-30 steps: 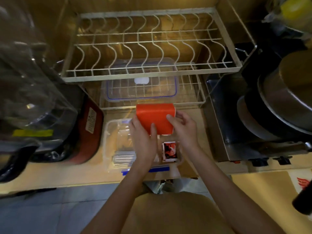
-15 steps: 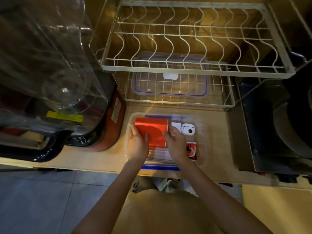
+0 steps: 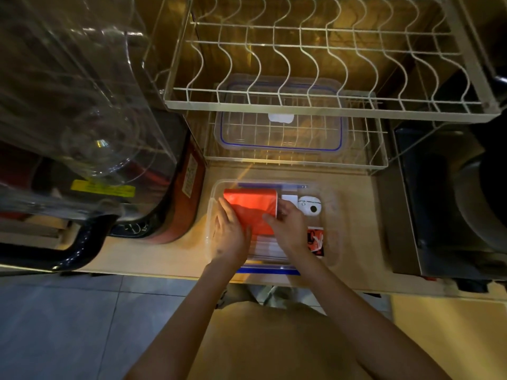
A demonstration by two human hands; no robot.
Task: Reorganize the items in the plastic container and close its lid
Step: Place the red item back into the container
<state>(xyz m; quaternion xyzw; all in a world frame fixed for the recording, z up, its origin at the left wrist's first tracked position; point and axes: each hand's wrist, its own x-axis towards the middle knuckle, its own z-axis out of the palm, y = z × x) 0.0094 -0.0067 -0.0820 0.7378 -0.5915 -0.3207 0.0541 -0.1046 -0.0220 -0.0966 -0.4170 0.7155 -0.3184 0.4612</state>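
Observation:
A clear plastic container (image 3: 330,193) with blue clips sits on the wooden counter. An orange box (image 3: 251,205) lies in its left half. My left hand (image 3: 230,234) holds the box's left side and my right hand (image 3: 289,229) holds its right side, both inside the container. A white round device (image 3: 311,205) and a small white block (image 3: 290,199) lie at the back right. A red and black card (image 3: 315,239) lies at the front right. The clear lid (image 3: 279,133) with a blue seal rests on the lower wire shelf behind the container.
A white wire dish rack (image 3: 315,105) overhangs the lid and the counter's back. A large clear jug (image 3: 76,105) and a red and black appliance (image 3: 189,187) stand to the left. A dark metal appliance (image 3: 452,201) stands to the right. Grey floor tiles lie below the counter edge.
Both hands have lowered the orange box from above the container down into its left half. The camera has shifted, so the rack now fills more of the view.

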